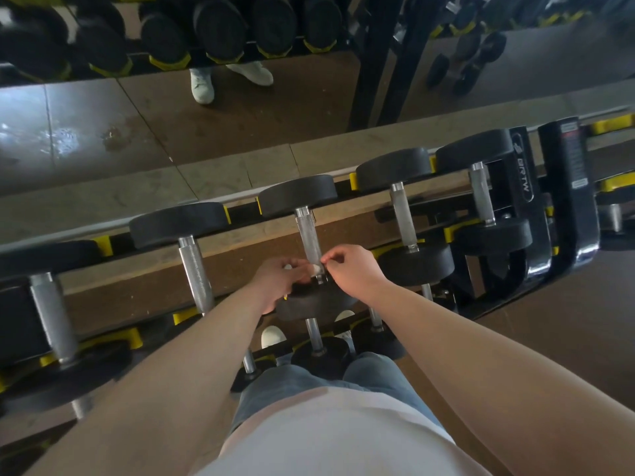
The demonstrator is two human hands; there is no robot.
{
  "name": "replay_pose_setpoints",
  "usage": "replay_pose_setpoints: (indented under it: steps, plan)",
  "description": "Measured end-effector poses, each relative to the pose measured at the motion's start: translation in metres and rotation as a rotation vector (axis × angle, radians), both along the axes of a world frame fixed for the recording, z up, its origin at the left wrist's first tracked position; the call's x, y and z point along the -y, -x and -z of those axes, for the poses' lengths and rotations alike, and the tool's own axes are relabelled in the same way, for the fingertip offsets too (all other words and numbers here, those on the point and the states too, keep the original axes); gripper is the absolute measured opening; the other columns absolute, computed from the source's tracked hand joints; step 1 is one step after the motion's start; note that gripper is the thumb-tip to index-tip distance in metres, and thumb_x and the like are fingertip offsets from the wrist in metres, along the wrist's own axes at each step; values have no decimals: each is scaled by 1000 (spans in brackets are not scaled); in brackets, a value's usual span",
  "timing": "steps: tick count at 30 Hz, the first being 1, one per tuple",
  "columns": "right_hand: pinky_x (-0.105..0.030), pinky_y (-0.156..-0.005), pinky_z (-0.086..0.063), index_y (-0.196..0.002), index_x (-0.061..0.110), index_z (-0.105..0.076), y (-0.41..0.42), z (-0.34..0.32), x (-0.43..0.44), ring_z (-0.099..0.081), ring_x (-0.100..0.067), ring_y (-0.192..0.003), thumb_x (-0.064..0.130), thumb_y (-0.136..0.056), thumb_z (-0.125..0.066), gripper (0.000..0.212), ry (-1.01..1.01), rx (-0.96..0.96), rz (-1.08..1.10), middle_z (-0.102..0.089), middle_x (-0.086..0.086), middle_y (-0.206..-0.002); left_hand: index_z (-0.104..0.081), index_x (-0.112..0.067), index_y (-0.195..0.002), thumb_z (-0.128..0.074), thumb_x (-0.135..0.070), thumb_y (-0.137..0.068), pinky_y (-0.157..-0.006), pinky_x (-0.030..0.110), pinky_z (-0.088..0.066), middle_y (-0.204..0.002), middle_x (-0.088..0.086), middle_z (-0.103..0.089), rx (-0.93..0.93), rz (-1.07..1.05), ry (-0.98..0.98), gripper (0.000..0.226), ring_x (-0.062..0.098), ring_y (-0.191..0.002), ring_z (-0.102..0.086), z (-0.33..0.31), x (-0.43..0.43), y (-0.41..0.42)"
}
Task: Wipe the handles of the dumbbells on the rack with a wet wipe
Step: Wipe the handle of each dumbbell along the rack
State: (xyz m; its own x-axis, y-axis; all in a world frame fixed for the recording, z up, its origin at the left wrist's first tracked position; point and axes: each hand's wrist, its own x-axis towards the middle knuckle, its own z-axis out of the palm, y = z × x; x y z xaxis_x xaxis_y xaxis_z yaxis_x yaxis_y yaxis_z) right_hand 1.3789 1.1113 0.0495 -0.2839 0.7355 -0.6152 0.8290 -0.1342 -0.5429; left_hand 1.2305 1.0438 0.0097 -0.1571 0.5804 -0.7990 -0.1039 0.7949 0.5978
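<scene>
Several black dumbbells with knurled silver handles lie across the top tier of a black rack [570,201]. My left hand [280,281] and my right hand [354,269] meet at the near end of the middle dumbbell's handle [307,235]. A small white wet wipe [314,269] shows between the fingers of both hands, pressed against that handle just above the near weight head [312,304]. Most of the wipe is hidden by my fingers. Other handles lie to the left [194,269] and right [403,214].
A mirror [240,108] behind the rack reflects the floor, white shoes and more dumbbells. Smaller dumbbells sit on a lower tier [318,352] by my knees. Yellow cradles [132,338] mark the rack slots. The rack's upright post stands at the right.
</scene>
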Motion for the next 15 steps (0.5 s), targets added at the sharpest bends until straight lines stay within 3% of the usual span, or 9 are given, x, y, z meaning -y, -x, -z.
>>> replay_pose_setpoints:
  steps: [2,4,7,11,15]
  plan:
    - [-23,-92,-42,-112,25,-72,-1,0,0,-57,-4,-103,18,-101,-57,20,8,-5,4,-67,11,-114,-73,-18,-112,-74,-24,-94,-63,23,-49,-91,0,-73,33,-57,33,20,10,-69,-61,0,0,2]
    - [-23,-92,-41,-112,26,-72,-2,0,1,-56,-3,-102,18,-101,-56,20,3,-10,3,-66,12,-114,-72,-15,-116,-72,-23,-96,-57,21,-46,-89,3,-71,21,-69,38,22,10,-66,-57,0,-1,3]
    - [-23,-92,-42,-110,27,-72,-2,2,1,-55,-2,-100,18,-101,-57,19,-8,-6,-3,-65,13,-111,-71,-16,-122,-70,-28,-98,-66,25,-49,-97,4,-71,-95,22,-12,27,14,-81,-63,-1,-3,1]
    - [-24,-94,-45,-109,28,-72,-1,3,1,-56,-2,-99,19,-102,-57,19,-18,-2,-9,-66,13,-112,-70,-23,-126,-67,-44,-96,-87,32,-50,-135,5,-64,-403,243,8,36,26,-120,-62,-6,-1,-3]
    - [-23,-93,-44,-111,27,-71,-2,3,0,-57,-3,-102,18,-102,-57,19,-9,-6,-9,-67,10,-118,-72,-17,-121,-65,-28,-100,-82,30,-47,-125,8,-69,-348,209,34,25,18,-102,-62,-7,-2,-11]
